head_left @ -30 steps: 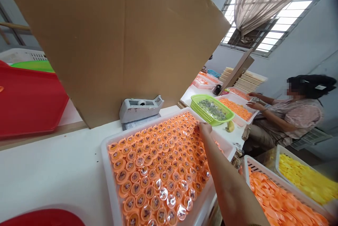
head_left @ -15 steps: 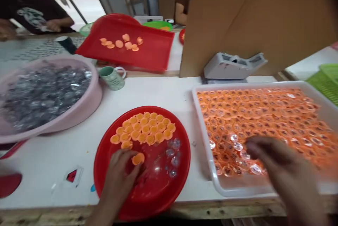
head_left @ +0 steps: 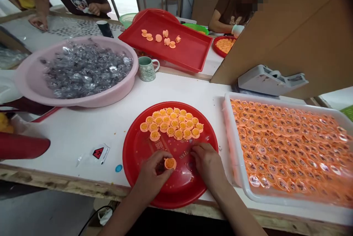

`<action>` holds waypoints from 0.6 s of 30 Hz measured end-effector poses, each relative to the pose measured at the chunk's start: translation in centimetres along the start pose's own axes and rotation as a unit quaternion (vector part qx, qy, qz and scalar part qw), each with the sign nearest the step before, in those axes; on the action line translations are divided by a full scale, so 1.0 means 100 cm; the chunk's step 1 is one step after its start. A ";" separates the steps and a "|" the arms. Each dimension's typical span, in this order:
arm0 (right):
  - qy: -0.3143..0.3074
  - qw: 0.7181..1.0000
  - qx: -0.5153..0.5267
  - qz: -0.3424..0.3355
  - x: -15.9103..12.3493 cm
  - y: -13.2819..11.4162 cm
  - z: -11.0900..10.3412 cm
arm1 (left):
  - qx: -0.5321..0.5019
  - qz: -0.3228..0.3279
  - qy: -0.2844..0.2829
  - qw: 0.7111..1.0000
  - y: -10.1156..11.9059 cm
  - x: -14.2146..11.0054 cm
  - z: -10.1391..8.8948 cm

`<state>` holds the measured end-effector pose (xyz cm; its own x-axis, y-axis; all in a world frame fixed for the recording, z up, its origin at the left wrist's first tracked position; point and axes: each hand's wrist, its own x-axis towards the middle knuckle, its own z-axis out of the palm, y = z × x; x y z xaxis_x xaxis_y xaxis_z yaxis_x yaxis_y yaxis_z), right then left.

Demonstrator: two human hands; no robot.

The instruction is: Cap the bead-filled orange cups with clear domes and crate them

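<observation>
My left hand (head_left: 154, 170) pinches a small orange toy teacup (head_left: 170, 163) with a saucer-like base, its opening facing up, over the front of the round red tray (head_left: 129, 155). My right hand (head_left: 206, 160) reaches down to the right side of that tray, fingers drawn together and touching its surface; what is under the fingertips is hidden. Several similar orange cups (head_left: 174, 123) with yellowish insides stand in rows at the tray's back. One clear piece (head_left: 190, 166) shows faintly beside the right fingers.
A white bin (head_left: 242, 177) at right holds rows of orange cups with clear tops. A pink basin (head_left: 110, 98) of clear plastic pieces stands left, beside a green mug (head_left: 147, 70). Behind are a tilted red tray (head_left: 190, 52), a tape dispenser (head_left: 271, 79), cardboard (head_left: 298, 19) and two people.
My right hand has come from over the white bin to the round red tray. The left hand still holds an orange cup. The view has shifted, showing more of the left side.
</observation>
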<state>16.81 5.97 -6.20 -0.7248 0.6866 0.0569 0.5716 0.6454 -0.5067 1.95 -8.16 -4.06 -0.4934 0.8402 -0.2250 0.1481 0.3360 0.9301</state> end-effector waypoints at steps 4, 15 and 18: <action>-0.022 0.981 0.184 0.055 -0.009 -0.001 -0.006 | 0.000 -0.016 -0.002 1.000 0.007 -0.002 0.001; -0.067 0.875 0.446 0.177 -0.027 -0.009 -0.012 | 0.002 0.029 -0.015 0.999 0.001 -0.002 0.004; 0.009 0.952 0.289 0.098 -0.030 0.000 -0.016 | -0.010 0.032 0.001 0.999 -0.003 -0.004 0.001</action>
<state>19.59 4.43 -4.95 -0.6167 0.7836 -0.0750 0.3839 0.2162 -0.8977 2.23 -8.54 -4.30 -0.4852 0.8590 -0.1633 0.1625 0.2721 0.9484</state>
